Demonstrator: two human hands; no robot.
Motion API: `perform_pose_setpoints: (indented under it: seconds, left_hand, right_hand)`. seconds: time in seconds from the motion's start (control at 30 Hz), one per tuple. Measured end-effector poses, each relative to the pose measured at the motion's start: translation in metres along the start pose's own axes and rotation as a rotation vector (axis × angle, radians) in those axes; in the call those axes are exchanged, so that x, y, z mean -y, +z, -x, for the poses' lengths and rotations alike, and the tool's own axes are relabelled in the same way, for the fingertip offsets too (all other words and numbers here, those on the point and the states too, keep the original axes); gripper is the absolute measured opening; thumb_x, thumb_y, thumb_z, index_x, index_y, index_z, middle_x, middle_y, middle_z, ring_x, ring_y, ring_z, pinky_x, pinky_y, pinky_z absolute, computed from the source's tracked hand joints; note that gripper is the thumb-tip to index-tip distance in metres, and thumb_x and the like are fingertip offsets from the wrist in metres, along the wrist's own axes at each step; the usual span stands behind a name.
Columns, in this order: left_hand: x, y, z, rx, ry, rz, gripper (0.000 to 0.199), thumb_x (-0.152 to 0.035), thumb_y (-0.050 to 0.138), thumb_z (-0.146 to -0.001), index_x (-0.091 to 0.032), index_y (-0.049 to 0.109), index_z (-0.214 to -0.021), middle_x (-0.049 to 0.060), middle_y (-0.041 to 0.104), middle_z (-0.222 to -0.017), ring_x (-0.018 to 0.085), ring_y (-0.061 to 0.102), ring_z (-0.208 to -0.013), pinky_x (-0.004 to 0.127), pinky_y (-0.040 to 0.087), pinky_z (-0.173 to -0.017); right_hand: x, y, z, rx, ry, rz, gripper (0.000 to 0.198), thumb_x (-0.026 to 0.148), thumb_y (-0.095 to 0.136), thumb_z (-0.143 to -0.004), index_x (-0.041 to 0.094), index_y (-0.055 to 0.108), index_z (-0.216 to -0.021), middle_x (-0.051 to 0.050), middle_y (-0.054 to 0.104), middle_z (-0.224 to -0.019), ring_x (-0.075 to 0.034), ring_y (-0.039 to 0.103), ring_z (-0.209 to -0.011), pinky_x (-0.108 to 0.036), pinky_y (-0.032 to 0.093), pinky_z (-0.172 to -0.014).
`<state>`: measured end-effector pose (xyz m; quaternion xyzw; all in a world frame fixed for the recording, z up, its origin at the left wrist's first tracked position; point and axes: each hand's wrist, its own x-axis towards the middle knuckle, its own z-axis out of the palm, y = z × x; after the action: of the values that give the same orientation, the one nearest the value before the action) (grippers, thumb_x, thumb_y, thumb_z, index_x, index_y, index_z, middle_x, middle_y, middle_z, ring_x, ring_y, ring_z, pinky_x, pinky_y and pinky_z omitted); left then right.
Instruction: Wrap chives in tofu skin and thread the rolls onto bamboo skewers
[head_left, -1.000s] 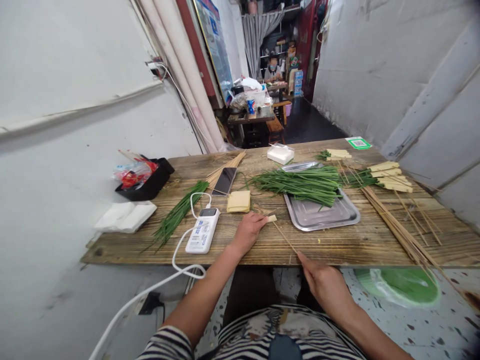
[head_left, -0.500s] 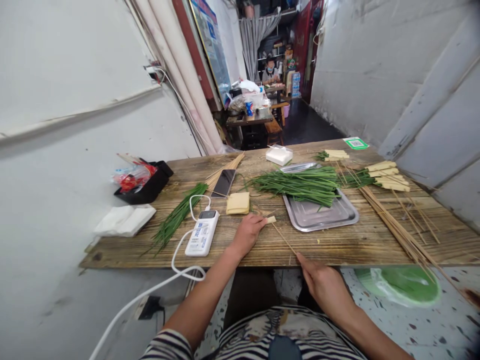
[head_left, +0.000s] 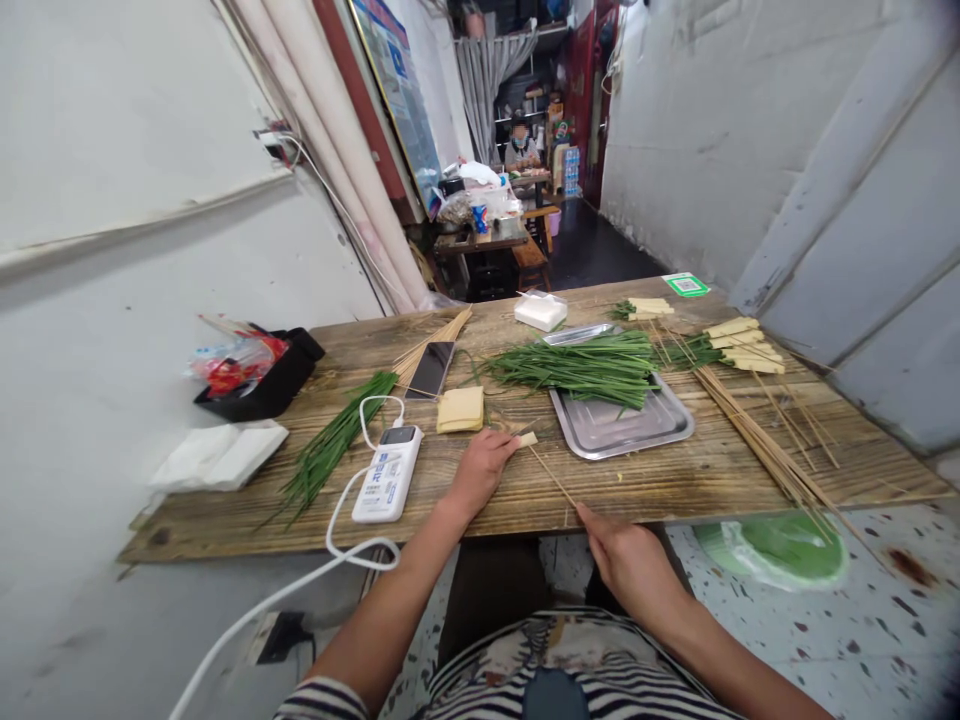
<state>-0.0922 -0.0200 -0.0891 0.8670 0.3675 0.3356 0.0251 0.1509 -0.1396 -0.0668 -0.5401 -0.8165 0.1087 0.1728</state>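
Note:
My left hand (head_left: 484, 468) is closed on a rolled tofu sheet (head_left: 529, 439) over the wooden table, its pale end sticking out past my fingers. A thin bamboo skewer (head_left: 553, 473) runs from that roll down to my right hand (head_left: 626, 555), whose fingers pinch its near end at the table's front edge. How far the skewer goes into the roll is hidden by my left fingers. Just beyond my left hand lies a stack of square yellow tofu sheets (head_left: 460, 410). Long green chives (head_left: 577, 365) are heaped across a metal tray (head_left: 622, 440) to the right.
To the left are a white power bank (head_left: 386, 490) with cables, a phone (head_left: 430, 370), more chives (head_left: 337, 435), a black bin (head_left: 262, 385) and napkins (head_left: 217, 455). Finished-looking skewered rolls (head_left: 742, 345) and loose skewers (head_left: 750, 435) lie right. A person (head_left: 521, 150) sits far back.
The view has shifted slightly, so the table's things appear a little further left. Both hands keep their hold on the roll and the skewer, with hardly any movement between them.

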Motion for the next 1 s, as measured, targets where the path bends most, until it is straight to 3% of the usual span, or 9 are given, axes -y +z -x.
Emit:
perform_pose_setpoints:
  seconds: [0.37,0.6,1.0]
  left_hand:
    - [-0.0006,-0.0006,-0.0006,0.003,0.006,0.015,0.031,-0.02,0.04,-0.095,-0.02,0.064,-0.115,0.009,0.069,-0.1,0.018,0.055,-0.086,0.036,0.049,-0.078]
    - [0.0007,0.0003,-0.0005,0.004,0.008,0.013,0.031,-0.02,0.04,-0.095,-0.02,0.064,-0.115,0.009,0.069,-0.099,0.018,0.055,-0.086,0.036,0.049,-0.078]
    - [0.0008,0.0008,-0.0004,-0.009,0.011,0.01,0.03,-0.019,0.041,-0.095,-0.021,0.064,-0.114,0.009,0.069,-0.099,0.018,0.055,-0.087,0.036,0.049,-0.078]
  right_hand:
    - [0.0096,-0.0069,0.0024,0.007,0.002,-0.053,0.041,0.008,0.038,-0.086,0.008,0.06,-0.121,-0.013,0.071,-0.102,-0.019,0.07,-0.084,-0.025,0.055,-0.076]
    - [0.009,-0.0044,-0.0021,0.022,0.033,-0.031,0.039,0.009,0.041,-0.085,0.008,0.062,-0.119,-0.013,0.073,-0.093,-0.02,0.071,-0.077,-0.026,0.056,-0.072]
    - [0.0087,-0.0035,0.0002,-0.004,0.025,-0.091,0.041,0.008,0.04,-0.085,0.011,0.061,-0.121,-0.012,0.072,-0.1,-0.018,0.07,-0.082,-0.025,0.055,-0.076]
